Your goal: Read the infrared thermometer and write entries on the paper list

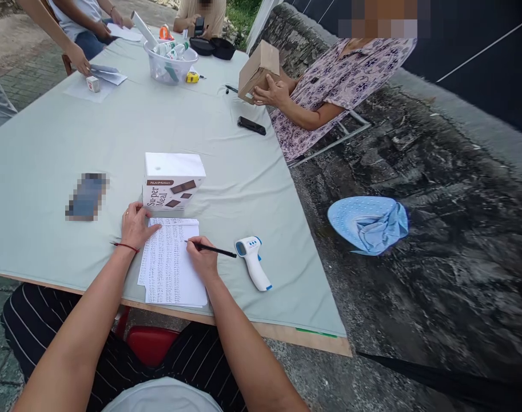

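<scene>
In my right hand (203,260) is a black pen (220,250), its tip over the written sheets of paper (170,269). Dense handwritten rows fill the left part of the top sheet. My left hand (136,224) lies open at the upper left of the sheets, thumb spread across their edge, fingers by the lower corner of a white snack box (166,191). That box, printed with "Super Meal" and chocolate bars, stands upright just beyond the paper. To the right of my right hand lies a white and blue infrared thermometer (254,263).
A blurred phone (87,196) lies to the left; a black phone (251,125) is near the right edge. Farther back stands a plastic basket (168,71) with bottles, beside a yellow tape measure (192,77). A person at right holds a cardboard box (258,71). Other people are around the far end.
</scene>
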Available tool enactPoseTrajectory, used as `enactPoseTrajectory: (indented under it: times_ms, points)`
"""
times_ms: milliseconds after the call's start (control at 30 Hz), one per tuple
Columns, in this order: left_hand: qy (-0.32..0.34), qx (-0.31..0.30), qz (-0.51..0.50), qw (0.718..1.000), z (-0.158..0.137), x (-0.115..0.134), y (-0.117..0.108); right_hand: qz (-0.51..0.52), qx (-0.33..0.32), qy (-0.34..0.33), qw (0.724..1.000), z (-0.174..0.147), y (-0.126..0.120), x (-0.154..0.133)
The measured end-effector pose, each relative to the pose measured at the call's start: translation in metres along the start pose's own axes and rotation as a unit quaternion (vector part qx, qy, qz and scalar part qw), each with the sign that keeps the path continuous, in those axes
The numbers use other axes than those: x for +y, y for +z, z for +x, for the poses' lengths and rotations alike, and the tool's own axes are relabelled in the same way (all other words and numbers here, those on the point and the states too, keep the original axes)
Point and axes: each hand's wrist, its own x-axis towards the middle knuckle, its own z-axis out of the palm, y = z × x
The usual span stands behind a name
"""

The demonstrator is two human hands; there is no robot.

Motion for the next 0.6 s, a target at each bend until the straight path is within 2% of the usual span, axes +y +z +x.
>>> enactPoseTrajectory:
  times_ms: [600]
  points:
    - [0.009, 0.003, -0.004, 1.0, 0.0002, -0.0023, 0.0016, -0.013, -0.013, -0.01, 1.0, -0.0003, -0.0009, 0.0017]
